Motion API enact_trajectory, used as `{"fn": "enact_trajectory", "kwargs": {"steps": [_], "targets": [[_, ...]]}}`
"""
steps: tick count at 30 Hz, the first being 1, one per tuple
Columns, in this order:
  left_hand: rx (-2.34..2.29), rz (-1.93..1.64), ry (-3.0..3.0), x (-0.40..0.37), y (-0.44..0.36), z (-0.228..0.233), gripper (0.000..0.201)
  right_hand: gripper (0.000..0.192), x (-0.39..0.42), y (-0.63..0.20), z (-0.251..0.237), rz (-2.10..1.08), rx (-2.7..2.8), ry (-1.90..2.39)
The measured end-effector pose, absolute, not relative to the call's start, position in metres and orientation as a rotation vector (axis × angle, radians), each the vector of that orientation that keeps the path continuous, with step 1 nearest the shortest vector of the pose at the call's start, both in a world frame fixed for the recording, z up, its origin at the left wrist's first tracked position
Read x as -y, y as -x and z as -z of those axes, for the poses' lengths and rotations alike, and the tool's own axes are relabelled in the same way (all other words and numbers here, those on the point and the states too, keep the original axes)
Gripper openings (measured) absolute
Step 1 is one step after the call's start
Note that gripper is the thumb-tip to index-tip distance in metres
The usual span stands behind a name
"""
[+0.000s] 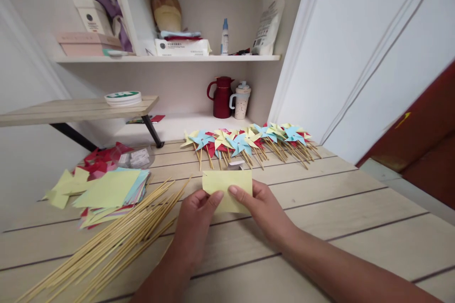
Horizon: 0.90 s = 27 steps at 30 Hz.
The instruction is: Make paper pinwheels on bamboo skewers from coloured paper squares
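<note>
A sheet of yellow paper point(227, 181) is held up between both hands over the table. My left hand point(197, 215) pinches its lower left part, thumb on the near face. From the right, my right hand point(265, 208) grips it the same way, with the thumb near the middle; the fingers behind the paper are hidden. Left of my hands lie a bundle of thin wooden sticks point(124, 234) and a stack of coloured paper sheets point(110, 189). Beyond the paper, several finished paper pinwheels point(240, 143) on sticks lie in a row.
Red paper pieces point(99, 158) and a clear box point(137, 157) sit at the back left, near a small raised shelf point(71, 109). A red jug point(222, 97) and a cup point(242, 100) stand in the cabinet. A wall point(355, 33) rises at the right.
</note>
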State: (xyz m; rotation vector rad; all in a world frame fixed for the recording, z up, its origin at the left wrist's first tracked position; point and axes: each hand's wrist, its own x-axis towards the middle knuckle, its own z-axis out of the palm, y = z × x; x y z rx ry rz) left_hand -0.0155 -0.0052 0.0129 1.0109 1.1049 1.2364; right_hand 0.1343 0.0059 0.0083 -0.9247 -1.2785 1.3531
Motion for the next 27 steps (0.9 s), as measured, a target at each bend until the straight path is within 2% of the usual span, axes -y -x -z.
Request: {"fn": "enact_trajectory", "kwargs": {"steps": [7, 13, 22, 27], "targets": [[-1.161, -1.231, -0.988, 0.0062, 0.016, -0.0161, 0.032, 0.042, -0.015, -0.141, -0.0049, -1.424, 1.244, 0.944], [-1.182, -1.237, -1.002, 0.0063, 0.0154, -0.0162, 0.03, 0.036, -0.0159, -0.1408, -0.0062, -1.436, 1.264, 0.992], [-1.065, -1.214, -0.94, 0.0079, 0.0145, -0.0162, 0.039, 0.038, -0.0144, -0.1385, -0.0089, -1.481, 1.211, 1.012], [-1.058, -1.233, -0.884, 0.008, 0.0176, -0.0168, 0.04, 0.032, -0.0157, -0.1382, -0.0074, -1.447, 1.274, 0.957]]}}
